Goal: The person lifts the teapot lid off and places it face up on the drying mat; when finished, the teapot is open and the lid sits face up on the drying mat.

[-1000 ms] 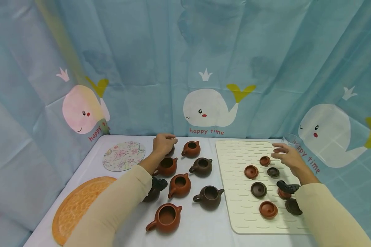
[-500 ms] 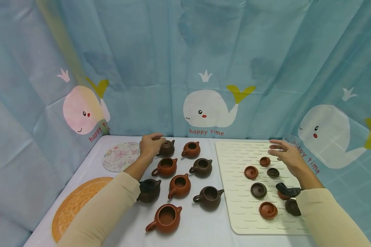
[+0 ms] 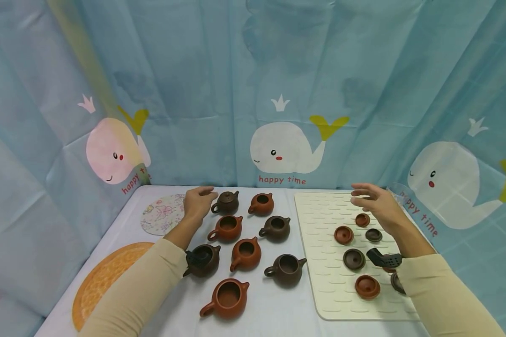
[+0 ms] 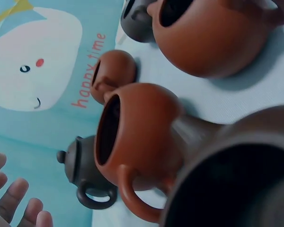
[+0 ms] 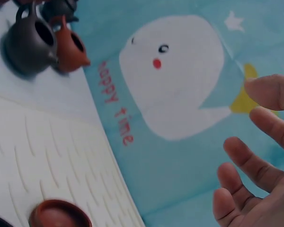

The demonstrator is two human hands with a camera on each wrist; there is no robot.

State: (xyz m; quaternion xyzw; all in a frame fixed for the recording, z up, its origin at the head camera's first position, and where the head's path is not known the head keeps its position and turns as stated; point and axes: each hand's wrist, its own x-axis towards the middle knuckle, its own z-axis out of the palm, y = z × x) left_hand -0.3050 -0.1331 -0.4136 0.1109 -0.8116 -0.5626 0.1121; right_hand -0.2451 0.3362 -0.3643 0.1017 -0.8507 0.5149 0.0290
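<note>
My left hand [image 3: 198, 205] hovers at the back left, holding nothing, fingers relaxed. Just right of it stands a dark brown teapot [image 3: 227, 203] with its lid on; in the left wrist view that lidded teapot [image 4: 85, 165] is apart from the fingertips. Several lidless teapots stand nearby, such as a reddish one [image 3: 229, 228] and a dark one [image 3: 277, 228]. My right hand [image 3: 379, 206], also holding nothing, is raised over the back right of the cream mat [image 3: 320, 299], fingers spread in the right wrist view. Below it lie small teapot lids, a red one [image 3: 362, 220] nearest and a dark one [image 3: 373, 235].
A round orange mat [image 3: 109, 276] lies at the left edge, with a flowered round mat [image 3: 162, 215] behind it. A clear cup [image 3: 400, 189] stands at the back right, partly hidden. The blue whale-print curtain [image 3: 185, 93] closes off the back and sides.
My left hand has drawn left, away from the dark lidded teapot, which now shows fully. My right hand has shifted left and slightly up over the cream mat.
</note>
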